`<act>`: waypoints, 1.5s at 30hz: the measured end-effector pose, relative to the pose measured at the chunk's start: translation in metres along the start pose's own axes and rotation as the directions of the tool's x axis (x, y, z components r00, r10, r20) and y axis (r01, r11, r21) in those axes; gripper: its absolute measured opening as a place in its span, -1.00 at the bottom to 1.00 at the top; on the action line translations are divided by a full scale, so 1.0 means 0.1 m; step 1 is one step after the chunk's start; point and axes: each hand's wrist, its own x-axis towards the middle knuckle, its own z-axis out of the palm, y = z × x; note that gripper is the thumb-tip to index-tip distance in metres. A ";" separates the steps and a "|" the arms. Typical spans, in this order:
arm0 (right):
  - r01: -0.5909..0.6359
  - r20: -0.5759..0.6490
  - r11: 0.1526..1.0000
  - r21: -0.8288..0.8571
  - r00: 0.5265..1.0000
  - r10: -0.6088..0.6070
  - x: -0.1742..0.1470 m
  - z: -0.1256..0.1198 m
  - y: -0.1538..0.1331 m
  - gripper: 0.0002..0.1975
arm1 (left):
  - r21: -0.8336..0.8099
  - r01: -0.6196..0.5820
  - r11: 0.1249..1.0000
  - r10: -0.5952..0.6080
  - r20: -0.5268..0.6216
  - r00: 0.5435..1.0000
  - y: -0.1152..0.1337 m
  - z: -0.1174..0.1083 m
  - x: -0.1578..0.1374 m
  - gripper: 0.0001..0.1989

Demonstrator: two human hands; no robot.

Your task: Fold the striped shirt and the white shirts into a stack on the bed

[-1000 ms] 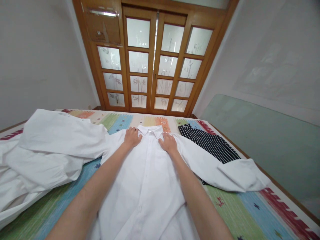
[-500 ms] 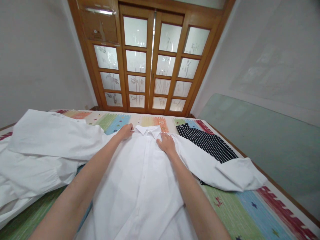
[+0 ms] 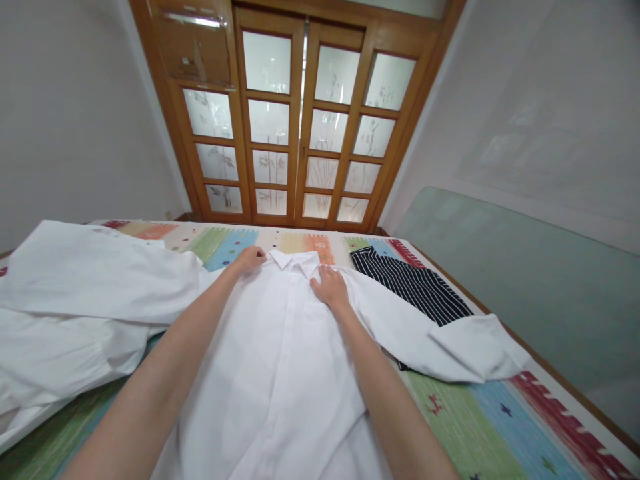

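A white button-up shirt (image 3: 280, 347) lies spread front up, with its collar (image 3: 297, 261) at the far end. My left hand (image 3: 250, 259) is closed at the shoulder beside the collar, pinching the cloth there. On the other side of the collar, my right hand (image 3: 330, 285) rests on the shirt, thumb apart from the fingers. The sleeve on the right (image 3: 425, 333) stretches outward and is folded over near its end. Part of the left side of the shirt is hidden behind my left forearm.
More white cloth (image 3: 90, 280) is heaped at the left. A black-and-white striped garment (image 3: 410, 283) lies partly under the right sleeve. Beneath everything is a colourful patterned bed cover (image 3: 465, 420). A pale green board (image 3: 525, 280) runs along the right, and wooden glass-paned doors (image 3: 300, 120) stand beyond.
The view has shifted slightly, so most things sit a little farther left. Both hands keep their places on the shirt, and the cloth looks nearly the same.
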 end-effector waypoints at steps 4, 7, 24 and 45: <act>0.004 0.006 1.000 -0.005 1.000 -0.004 0.01 0.02 0.01 -0.44 | 0.022 0.024 0.999 -0.023 -0.033 0.999 0.04 0.09 0.00 -0.74; 0.008 0.023 1.000 -0.030 1.000 -0.007 0.02 0.01 0.00 -0.45 | 0.042 0.037 0.998 -0.035 -0.047 0.998 0.08 0.15 -0.02 -0.73; 0.127 -0.138 0.992 0.010 0.983 -0.125 0.00 -0.01 0.01 -0.57 | 0.173 -0.133 0.976 0.197 -0.435 0.879 0.16 0.38 -0.27 -0.70; 0.243 0.140 0.946 -0.213 0.966 -0.217 -0.12 -0.28 -0.22 -0.49 | 0.282 -0.258 0.924 0.212 0.182 0.960 0.34 0.29 -1.39 -0.40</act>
